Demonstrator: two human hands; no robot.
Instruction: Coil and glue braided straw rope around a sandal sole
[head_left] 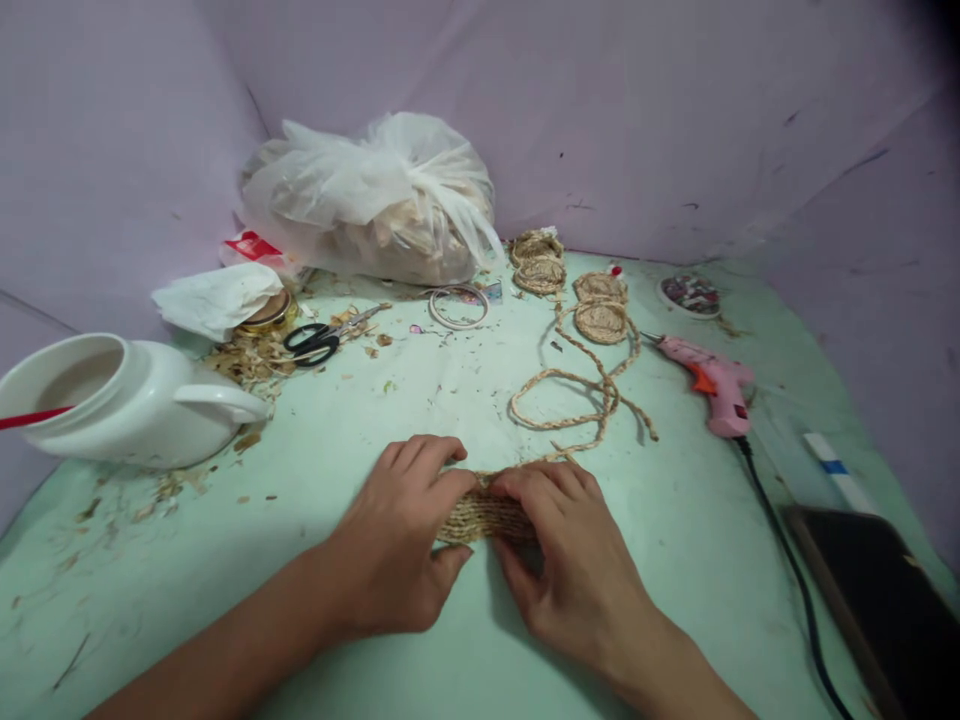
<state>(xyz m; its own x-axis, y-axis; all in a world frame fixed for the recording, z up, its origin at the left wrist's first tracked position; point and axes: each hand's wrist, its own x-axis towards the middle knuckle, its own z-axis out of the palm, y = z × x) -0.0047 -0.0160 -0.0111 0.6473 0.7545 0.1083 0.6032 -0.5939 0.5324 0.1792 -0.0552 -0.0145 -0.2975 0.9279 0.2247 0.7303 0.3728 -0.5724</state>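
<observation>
Between my two hands is a piece of coiled braided straw rope (484, 515), its stacked rows facing me. My left hand (409, 530) grips its left end, thumb below and fingers above. At the right end, my right hand (566, 550) holds it the same way, with fingertips along the upper edge. From behind the piece a loose length of straw rope (555, 375) runs back over the table in loops. My fingers cover both ends of the piece.
A pink glue gun (709, 380) with a black cord and a dark phone (870, 600) lie at right. Black-handled scissors (319, 340), straw scraps and a white jug (172, 400) are at left. Behind stand a stuffed plastic bag (375, 200), a tape roll (459, 308) and coiled straw pieces (600, 320).
</observation>
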